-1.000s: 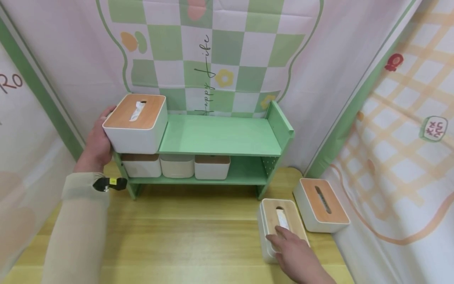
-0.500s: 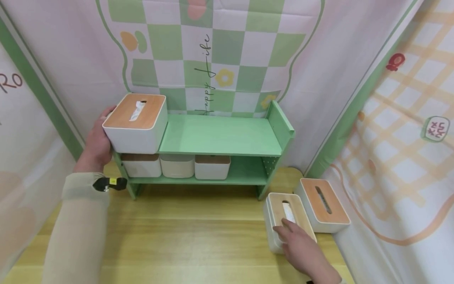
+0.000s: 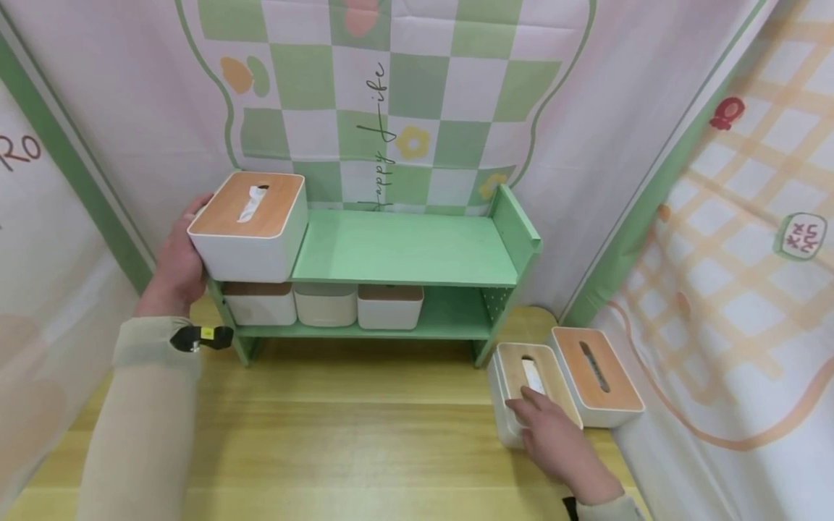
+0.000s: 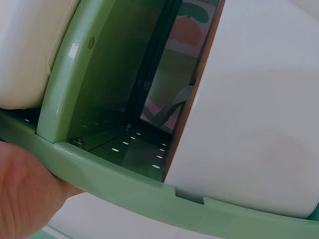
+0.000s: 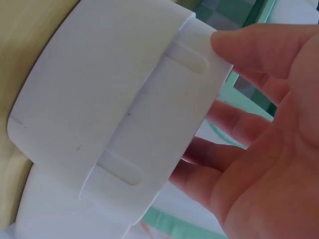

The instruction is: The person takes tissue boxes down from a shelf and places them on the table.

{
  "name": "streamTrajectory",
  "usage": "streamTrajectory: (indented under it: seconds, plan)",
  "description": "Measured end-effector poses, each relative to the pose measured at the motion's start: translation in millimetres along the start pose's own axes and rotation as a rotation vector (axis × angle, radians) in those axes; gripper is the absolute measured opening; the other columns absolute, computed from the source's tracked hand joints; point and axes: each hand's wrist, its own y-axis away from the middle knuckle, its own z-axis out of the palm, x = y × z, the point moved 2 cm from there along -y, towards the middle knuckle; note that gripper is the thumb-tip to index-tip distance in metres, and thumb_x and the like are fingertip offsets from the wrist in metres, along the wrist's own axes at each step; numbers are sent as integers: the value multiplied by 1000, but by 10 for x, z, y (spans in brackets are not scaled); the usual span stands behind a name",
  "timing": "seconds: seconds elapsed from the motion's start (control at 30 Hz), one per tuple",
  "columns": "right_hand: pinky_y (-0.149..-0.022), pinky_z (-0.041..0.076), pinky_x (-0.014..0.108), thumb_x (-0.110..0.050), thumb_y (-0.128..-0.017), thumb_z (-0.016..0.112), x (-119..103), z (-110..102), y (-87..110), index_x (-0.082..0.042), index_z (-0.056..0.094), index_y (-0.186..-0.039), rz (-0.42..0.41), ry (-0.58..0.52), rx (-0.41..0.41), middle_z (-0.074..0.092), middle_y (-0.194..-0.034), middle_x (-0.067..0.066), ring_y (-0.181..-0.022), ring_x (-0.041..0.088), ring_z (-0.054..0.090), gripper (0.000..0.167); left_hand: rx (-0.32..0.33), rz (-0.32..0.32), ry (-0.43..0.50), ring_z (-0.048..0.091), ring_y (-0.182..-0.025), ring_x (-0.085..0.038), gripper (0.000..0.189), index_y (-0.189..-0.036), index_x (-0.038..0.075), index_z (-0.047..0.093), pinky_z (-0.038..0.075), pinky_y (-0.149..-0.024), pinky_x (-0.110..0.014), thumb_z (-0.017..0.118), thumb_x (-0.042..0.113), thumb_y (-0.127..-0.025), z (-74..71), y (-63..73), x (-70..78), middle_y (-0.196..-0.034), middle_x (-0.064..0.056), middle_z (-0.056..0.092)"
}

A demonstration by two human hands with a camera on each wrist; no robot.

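My right hand [image 3: 554, 438] rests on a white tissue box with a pale wood lid [image 3: 550, 365], fingers extended over the lid. In the right wrist view, the thumb lies at the upper corner of the white side [image 5: 124, 114] and the fingertips pass behind the lid edge. A second tissue box with a darker wood lid [image 3: 625, 387] stands right beside it. My left hand [image 3: 181, 257] is at the left side of a green shelf [image 3: 404, 250], by a tissue box [image 3: 250, 257] on its top board. In the left wrist view, the side panel [image 4: 124, 181] hides the fingers.
On the lower shelf, two white tissue boxes [image 3: 263, 307] [image 3: 389, 311] flank a cream one [image 3: 326, 307]. The shelf stands on a wood-patterned table [image 3: 352, 434]. Patterned curtains [image 3: 478, 94] enclose the back and both sides.
My right hand has moved the pale-lidded tissue box away from me and slightly right, closer to the darker-lidded one. The left hand and the shelf have stayed in place.
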Motion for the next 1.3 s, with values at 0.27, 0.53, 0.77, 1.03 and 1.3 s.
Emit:
streamTrajectory:
  seconds: [0.27, 0.53, 0.77, 1.03, 1.3]
  plan:
    - [-96, 45, 61, 3, -78, 69, 107, 41, -69, -5, 65, -127, 9, -14, -1, 51, -138, 28, -123, 46, 51, 50, -14, 19, 16, 28, -144, -30, 52, -157, 37, 27, 38, -109, -38, 20, 49, -107, -5, 5, 7, -164, -4, 19]
    - [-96, 45, 62, 4, -80, 65, 151, 43, -132, -5, 65, -127, 20, -45, -9, 50, -139, 27, -124, 46, 49, 48, -20, 29, 28, 31, -143, -29, 51, -157, 35, 28, 49, -93, -23, 20, 48, -108, -17, 8, 6, -163, -4, 21]
    - [-96, 44, 63, 4, -81, 65, 204, 73, -186, -5, 64, -127, 27, -55, -3, 49, -140, 27, -124, 47, 49, 47, -11, 9, 31, 25, -145, -30, 52, -157, 37, 27, 29, -114, -45, 19, 50, -107, -9, 3, 1, -165, -3, 17]
    - [-95, 45, 63, 4, -82, 66, 222, 88, -223, -5, 64, -127, 29, -53, 4, 49, -140, 28, -123, 48, 49, 46, -5, 7, 28, 23, -146, -29, 52, -157, 38, 27, 26, -115, -48, 19, 50, -107, -3, -7, -2, -165, -2, 16]
    - [-99, 40, 65, 3, -82, 66, 232, 106, -245, -5, 63, -129, 40, -46, 3, 47, -142, 28, -124, 49, 48, 47, -4, 7, 21, 25, -145, -29, 52, -156, 39, 27, 29, -114, -44, 19, 51, -107, -6, 3, -2, -164, -2, 18]
